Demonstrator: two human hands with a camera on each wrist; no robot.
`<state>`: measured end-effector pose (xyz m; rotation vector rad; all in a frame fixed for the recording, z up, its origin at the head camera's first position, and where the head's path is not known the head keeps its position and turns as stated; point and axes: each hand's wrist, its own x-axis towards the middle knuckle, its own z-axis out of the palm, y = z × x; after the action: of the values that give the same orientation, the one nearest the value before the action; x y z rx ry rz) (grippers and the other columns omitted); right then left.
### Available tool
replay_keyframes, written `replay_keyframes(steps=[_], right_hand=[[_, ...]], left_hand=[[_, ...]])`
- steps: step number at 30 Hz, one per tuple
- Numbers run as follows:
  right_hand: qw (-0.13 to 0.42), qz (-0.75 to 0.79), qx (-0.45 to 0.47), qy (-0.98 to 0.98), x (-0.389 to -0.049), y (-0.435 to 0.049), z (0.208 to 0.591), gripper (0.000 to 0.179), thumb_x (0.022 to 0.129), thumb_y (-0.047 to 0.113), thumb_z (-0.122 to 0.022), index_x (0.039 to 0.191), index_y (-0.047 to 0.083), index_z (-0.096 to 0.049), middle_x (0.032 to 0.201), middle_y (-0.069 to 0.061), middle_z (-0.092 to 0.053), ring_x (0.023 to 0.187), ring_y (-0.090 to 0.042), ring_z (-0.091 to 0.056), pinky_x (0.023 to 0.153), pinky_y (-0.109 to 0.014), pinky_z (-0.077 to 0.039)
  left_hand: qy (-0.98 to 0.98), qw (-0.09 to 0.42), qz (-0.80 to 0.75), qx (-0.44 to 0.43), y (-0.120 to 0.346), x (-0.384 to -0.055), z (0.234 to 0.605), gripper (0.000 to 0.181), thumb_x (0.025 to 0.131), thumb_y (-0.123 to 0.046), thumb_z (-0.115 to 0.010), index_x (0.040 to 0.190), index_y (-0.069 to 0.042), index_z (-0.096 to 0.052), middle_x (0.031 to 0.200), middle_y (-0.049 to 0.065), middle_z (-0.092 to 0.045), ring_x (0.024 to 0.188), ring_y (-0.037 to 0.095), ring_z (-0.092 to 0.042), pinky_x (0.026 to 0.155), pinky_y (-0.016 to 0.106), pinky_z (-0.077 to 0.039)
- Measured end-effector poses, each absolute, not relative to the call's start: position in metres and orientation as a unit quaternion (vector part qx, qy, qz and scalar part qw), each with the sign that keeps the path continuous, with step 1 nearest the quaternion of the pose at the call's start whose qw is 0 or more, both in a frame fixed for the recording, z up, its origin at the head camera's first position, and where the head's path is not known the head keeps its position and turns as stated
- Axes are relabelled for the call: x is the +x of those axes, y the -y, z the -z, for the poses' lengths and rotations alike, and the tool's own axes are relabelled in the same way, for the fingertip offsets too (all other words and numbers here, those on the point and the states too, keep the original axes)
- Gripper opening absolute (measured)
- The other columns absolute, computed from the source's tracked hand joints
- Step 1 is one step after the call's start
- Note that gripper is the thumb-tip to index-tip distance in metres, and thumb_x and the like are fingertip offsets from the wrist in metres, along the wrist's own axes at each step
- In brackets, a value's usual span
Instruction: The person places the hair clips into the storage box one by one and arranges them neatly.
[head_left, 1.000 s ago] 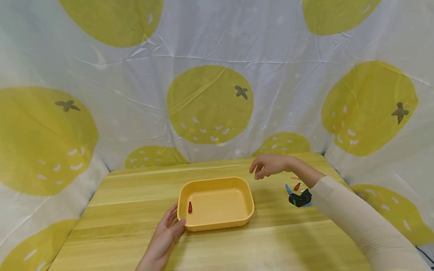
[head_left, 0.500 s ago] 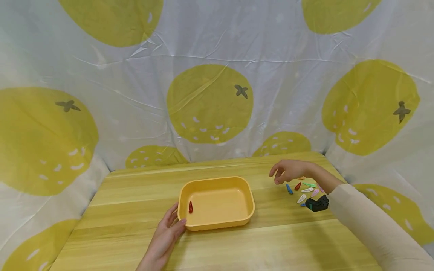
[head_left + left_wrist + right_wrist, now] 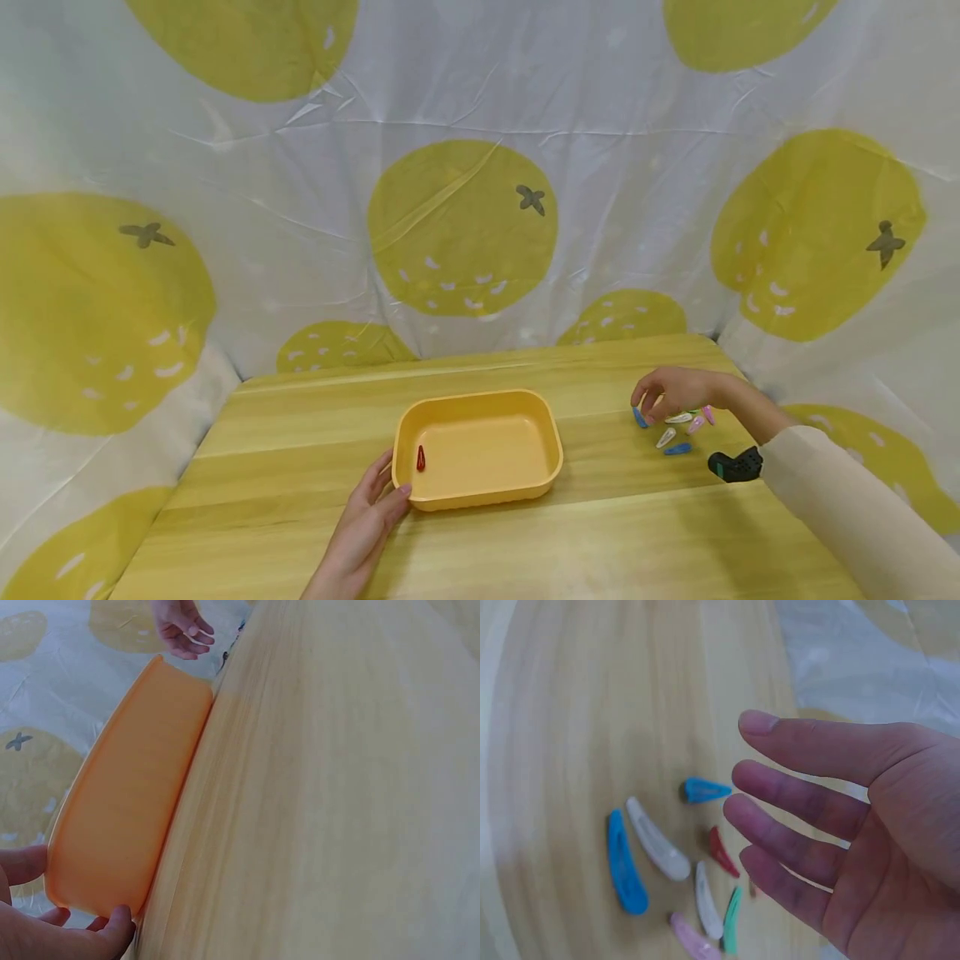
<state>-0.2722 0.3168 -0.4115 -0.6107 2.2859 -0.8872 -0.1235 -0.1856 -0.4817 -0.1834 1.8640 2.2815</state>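
Note:
A yellow-orange plastic tray point(image 3: 487, 500) sits on the table with one red snap hair clip point(image 3: 421, 458) lying inside near its left wall. My left hand point(image 3: 363, 521) grips the tray's near left corner, thumb and fingers on either side of it in the left wrist view. Over a loose group of hair clips on the right hovers my right hand point(image 3: 678, 390), fingers spread and nothing in them. A small blue clip point(image 3: 705, 790) and a red clip point(image 3: 722, 851) lie closest to its fingertips. In the head view the hand hides part of the group.
Around the right hand lie white point(image 3: 658, 841), green point(image 3: 732, 921) and pink clips point(image 3: 694, 937), and a longer blue clip point(image 3: 678, 448). A black device point(image 3: 735, 465) shows under the right wrist. A fruit-patterned cloth point(image 3: 465, 233) hangs behind the table.
My right hand has moved right and down, from beside the tray to above the hair clips, and the black device moved along with it. The left hand and tray have stayed put.

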Motion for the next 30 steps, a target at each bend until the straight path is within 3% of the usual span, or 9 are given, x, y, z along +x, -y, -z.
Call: replay_keyframes(steps=[6, 12, 20, 30], right_hand=[[0.304, 0.350, -0.236, -0.854, -0.261, -0.336, 0.422, 0.021, 0.094, 0.000, -0.072, 0.113, -0.007, -0.066, 0.103, -0.015, -0.069, 0.079, -0.020, -0.059, 0.064, -0.031, -0.049], [0.296, 0.358, -0.257, -0.847, -0.254, -0.349, 0.439, 0.011, 0.091, -0.002, -0.074, 0.101, -0.005, -0.071, 0.100, -0.011, -0.071, 0.089, -0.022, -0.064, 0.070, -0.027, -0.053], [0.272, 0.343, -0.286, -0.853, -0.253, -0.349, 0.456, 0.017, 0.083, -0.007, -0.078, 0.099, -0.003, -0.073, 0.093, -0.008, -0.070, 0.084, -0.013, -0.063, 0.073, -0.026, -0.054], [0.232, 0.277, -0.277, -0.890, -0.246, -0.341, 0.462, 0.021, 0.079, -0.007, -0.079, 0.084, 0.010, -0.069, 0.075, 0.007, -0.058, 0.066, -0.008, -0.050, 0.060, -0.024, -0.042]], left_hand=[[-0.633, 0.091, -0.766, -0.063, 0.186, -0.124, 0.481, 0.072, 0.104, -0.002, -0.057, 0.164, -0.007, -0.019, 0.166, 0.026, -0.017, 0.147, 0.042, -0.030, 0.116, 0.054, -0.034], [-0.631, 0.090, -0.768, -0.063, 0.186, -0.125, 0.482, 0.072, 0.104, -0.002, -0.057, 0.164, -0.007, -0.019, 0.166, 0.026, -0.017, 0.147, 0.042, -0.030, 0.116, 0.054, -0.034], [-0.629, 0.094, -0.769, -0.066, 0.188, -0.122, 0.482, 0.074, 0.104, -0.001, -0.057, 0.165, -0.007, -0.016, 0.167, 0.026, -0.012, 0.150, 0.042, -0.023, 0.117, 0.055, -0.032], [-0.626, 0.099, -0.771, -0.067, 0.186, -0.123, 0.483, 0.075, 0.103, -0.002, -0.058, 0.165, -0.007, -0.016, 0.167, 0.026, -0.011, 0.151, 0.043, -0.022, 0.117, 0.055, -0.030]])
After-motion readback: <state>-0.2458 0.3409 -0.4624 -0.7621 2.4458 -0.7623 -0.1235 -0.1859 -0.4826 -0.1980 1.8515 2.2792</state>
